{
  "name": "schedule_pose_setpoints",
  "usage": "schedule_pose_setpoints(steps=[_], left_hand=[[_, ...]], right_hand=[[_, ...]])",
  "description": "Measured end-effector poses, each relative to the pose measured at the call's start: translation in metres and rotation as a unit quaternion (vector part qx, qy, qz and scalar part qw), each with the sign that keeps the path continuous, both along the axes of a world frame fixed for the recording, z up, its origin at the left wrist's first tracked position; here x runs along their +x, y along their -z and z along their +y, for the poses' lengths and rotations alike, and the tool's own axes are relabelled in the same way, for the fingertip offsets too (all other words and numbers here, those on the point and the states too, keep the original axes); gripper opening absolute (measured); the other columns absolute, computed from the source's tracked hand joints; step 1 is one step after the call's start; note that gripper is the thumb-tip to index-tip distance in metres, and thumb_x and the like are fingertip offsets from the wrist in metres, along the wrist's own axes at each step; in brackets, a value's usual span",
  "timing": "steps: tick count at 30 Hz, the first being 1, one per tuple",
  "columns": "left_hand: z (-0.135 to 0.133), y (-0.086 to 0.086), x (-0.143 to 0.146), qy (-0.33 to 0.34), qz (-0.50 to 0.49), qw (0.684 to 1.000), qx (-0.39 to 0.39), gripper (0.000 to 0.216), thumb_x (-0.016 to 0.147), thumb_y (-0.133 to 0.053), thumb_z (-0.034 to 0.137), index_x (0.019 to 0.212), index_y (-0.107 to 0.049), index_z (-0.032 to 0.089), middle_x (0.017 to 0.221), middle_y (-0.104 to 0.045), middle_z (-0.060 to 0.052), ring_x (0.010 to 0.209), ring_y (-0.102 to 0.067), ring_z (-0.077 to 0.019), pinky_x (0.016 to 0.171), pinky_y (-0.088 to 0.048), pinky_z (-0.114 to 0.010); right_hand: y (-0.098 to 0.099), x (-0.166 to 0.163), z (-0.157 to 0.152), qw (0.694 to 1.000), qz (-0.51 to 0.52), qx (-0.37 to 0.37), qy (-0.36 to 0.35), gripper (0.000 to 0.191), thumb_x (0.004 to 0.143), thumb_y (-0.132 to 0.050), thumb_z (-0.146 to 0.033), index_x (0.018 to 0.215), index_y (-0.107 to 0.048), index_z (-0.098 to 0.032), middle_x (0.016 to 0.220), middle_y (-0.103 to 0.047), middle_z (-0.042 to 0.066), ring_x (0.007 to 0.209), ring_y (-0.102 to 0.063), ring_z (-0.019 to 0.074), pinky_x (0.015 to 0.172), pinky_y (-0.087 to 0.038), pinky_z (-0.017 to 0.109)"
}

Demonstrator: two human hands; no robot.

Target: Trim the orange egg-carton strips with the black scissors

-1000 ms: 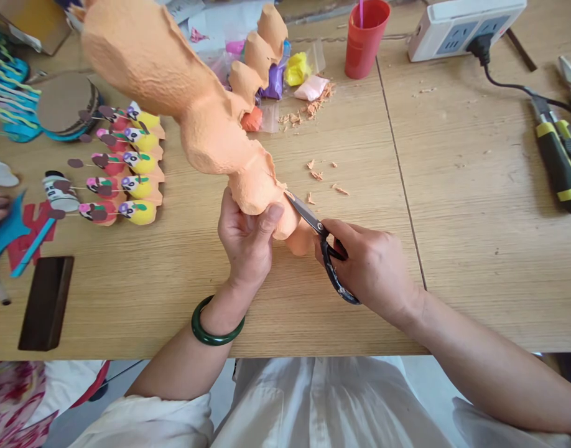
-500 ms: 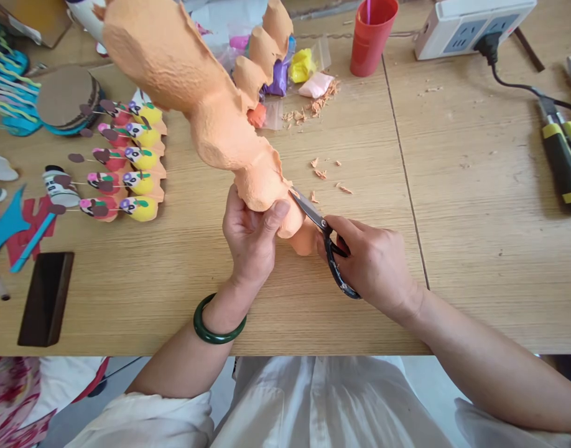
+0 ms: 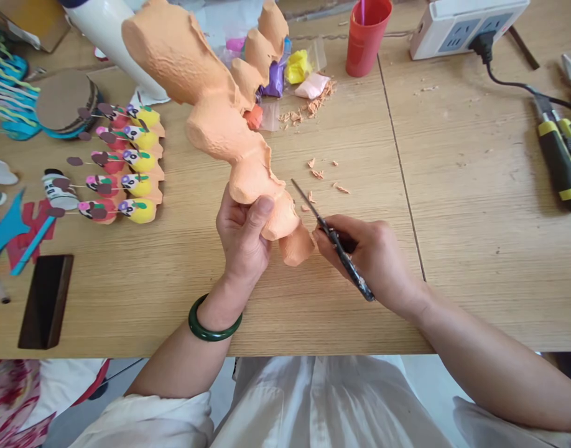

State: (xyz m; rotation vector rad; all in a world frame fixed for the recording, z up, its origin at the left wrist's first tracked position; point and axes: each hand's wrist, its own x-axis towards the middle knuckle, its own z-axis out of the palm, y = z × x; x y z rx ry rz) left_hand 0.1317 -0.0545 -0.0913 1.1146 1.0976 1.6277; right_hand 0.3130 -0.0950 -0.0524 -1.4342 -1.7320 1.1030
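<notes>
Scissors (image 3: 333, 238) withdrawn; carton strip (image 3: 220, 129) between left fingers (image 3: 259, 216).

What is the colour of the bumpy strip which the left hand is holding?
The bumpy strip is light orange, best seen in the head view.

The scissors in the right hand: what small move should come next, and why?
Probably bring the scissors to the ragged edge of the orange egg carton for another small snip: the left hand grips the carton, the right hand holds the scissors just clear of it, and bits lie nearby.
</notes>
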Motion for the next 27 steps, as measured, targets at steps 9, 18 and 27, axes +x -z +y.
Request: schedule_pose_setpoints(steps=[9, 18, 27], left_hand=[[0.0006, -0.0069, -0.0015, -0.023, -0.024, 0.999, -0.02, 0.039, 0.078, -0.087, 0.054, 0.1, -0.073, 0.025, 0.101, -0.074, -0.004, 0.09, -0.07, -0.0209, 0.079, -0.057, -0.031], [-0.0009, -0.0061, 0.0014, 0.011, -0.046, 0.998, -0.044, 0.03, 0.084, -0.083, 0.05, 0.103, -0.075, 0.027, 0.114, -0.076, -0.005, 0.118, -0.069, -0.0272, 0.098, -0.057, -0.037], [0.0008, -0.0084, 0.001, 0.013, -0.063, 0.996, -0.069, 0.029, 0.078, -0.088, 0.049, 0.096, -0.077, 0.029, 0.107, -0.077, -0.002, 0.109, -0.07, -0.0237, 0.094, -0.059, -0.035]], right_hand=[[0.0018, 0.0018, 0.0009, 0.993, 0.089, -0.074, 0.007, 0.04, 0.092, -0.071, -0.057, 0.104, -0.064, -0.02, 0.071, -0.051, -0.005, 0.063, -0.046, 0.0112, 0.059, -0.036, 0.025], [0.0067, -0.0014, 0.0035, 0.988, -0.111, 0.105, 0.021, 0.025, 0.092, -0.065, -0.038, 0.105, -0.066, -0.016, 0.075, -0.061, 0.001, 0.064, -0.052, 0.0142, 0.06, -0.037, 0.027], [0.0098, -0.0043, -0.0006, 0.966, -0.201, 0.164, -0.009, 0.035, 0.086, -0.05, -0.015, 0.114, -0.071, -0.012, 0.083, -0.07, 0.007, 0.07, -0.061, 0.0191, 0.061, -0.041, 0.03]])
